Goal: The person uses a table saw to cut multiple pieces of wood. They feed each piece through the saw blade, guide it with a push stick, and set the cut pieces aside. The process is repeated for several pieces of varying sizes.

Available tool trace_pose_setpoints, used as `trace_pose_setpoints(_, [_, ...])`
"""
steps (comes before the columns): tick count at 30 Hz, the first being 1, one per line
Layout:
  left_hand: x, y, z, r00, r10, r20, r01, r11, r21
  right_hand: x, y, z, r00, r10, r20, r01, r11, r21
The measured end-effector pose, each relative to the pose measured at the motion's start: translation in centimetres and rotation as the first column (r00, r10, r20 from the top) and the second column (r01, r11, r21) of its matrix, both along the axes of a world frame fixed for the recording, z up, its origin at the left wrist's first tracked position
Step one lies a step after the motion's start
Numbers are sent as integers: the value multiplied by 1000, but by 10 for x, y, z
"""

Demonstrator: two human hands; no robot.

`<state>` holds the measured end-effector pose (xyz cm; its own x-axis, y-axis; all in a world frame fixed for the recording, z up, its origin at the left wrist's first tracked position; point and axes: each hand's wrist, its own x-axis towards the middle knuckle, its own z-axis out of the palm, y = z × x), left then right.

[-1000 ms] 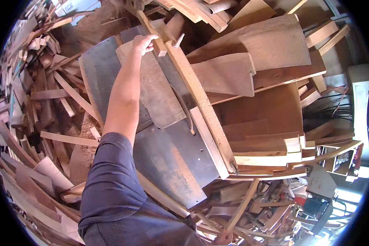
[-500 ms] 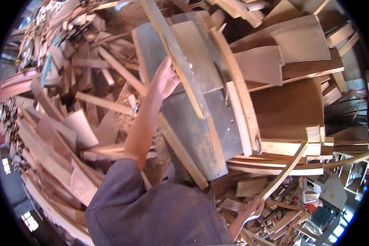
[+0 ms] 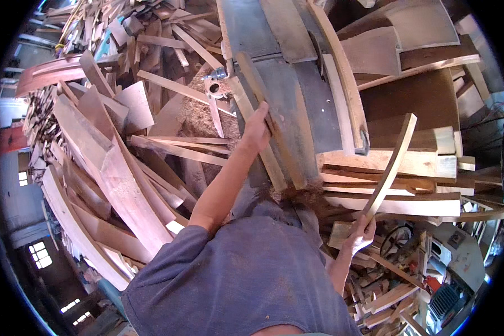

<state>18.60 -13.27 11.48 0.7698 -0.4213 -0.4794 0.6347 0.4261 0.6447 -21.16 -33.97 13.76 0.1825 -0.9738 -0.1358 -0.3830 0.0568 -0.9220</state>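
My left hand [image 3: 256,130] is closed around a long, straight wooden strip [image 3: 280,134], which lies lengthwise along the left part of a grey metal table [image 3: 325,120]. Just left of it, a second wooden strip [image 3: 242,98] runs along the table's edge, partly covered by that hand. Out to the right, my right hand [image 3: 360,237] grips the lower end of a slightly curved wooden strip [image 3: 392,168], held up at a slant. A flat board [image 3: 288,33] rests on the table's far part.
A curved wooden rail [image 3: 344,84] borders the table's right side. Stacked boards [image 3: 400,204] stand beyond it. Large curved planks [image 3: 117,185] and wood scraps crowd the left, with sawdust [image 3: 199,103] by the table. A machine with a motor [image 3: 445,299] stands at lower right.
My left hand has brought its strip back toward my body and down onto the table. My right hand still holds the curved strip, now more upright. The view has shifted too.
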Motion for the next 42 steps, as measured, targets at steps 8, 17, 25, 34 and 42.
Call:
trace_pose_setpoints(8, [-67, -29, -22, 942, -279, 188, 40, 648, 760, -72, -41, -11, 988, 103, -114, -121, 979, -166])
trace_pose_setpoints(17, [-32, -26, -42, 704, -384, 597, -563, 210, 799, -91, -9, -14, 906, 361, -220, -388, 917, -92])
trace_pose_setpoints(25, [174, -7, 11, 577, -553, 601, -523, 316, 792, -22, 69, 26, 796, 482, -366, -515, 857, 8])
trace_pose_setpoints(34, [425, -86, -53, 407, -851, 333, -465, 120, 877, 87, 136, 123, 664, 546, -511, -464, 836, 292])
trace_pose_setpoints(42, [508, -205, -72, 632, -730, 259, -280, 96, 955, 144, 211, 134, 741, 409, -533, -305, 912, 275])
